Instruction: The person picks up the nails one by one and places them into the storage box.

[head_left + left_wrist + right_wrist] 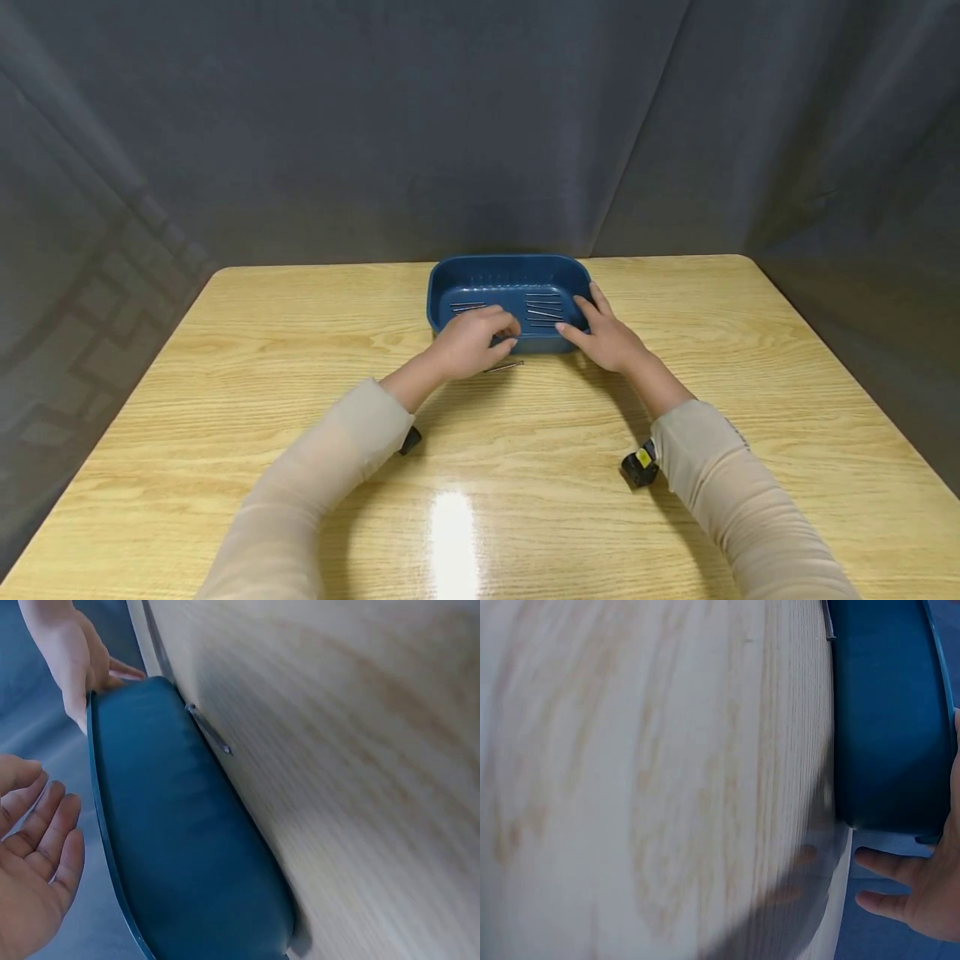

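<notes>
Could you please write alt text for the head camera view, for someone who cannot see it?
A person's two hands meet at the near rim of a blue tray on a wooden table: the left hand reaches over the rim, the right hand rests at its right corner. Thin metal nails lie inside; another nail lies on the table beside it.

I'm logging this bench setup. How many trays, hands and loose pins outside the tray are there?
Blue tray: 1
Loose metal pin outside the tray: 1
Hands: 2, left hand and right hand
Total: 4
The pins inside the tray are too fine to count.
</notes>
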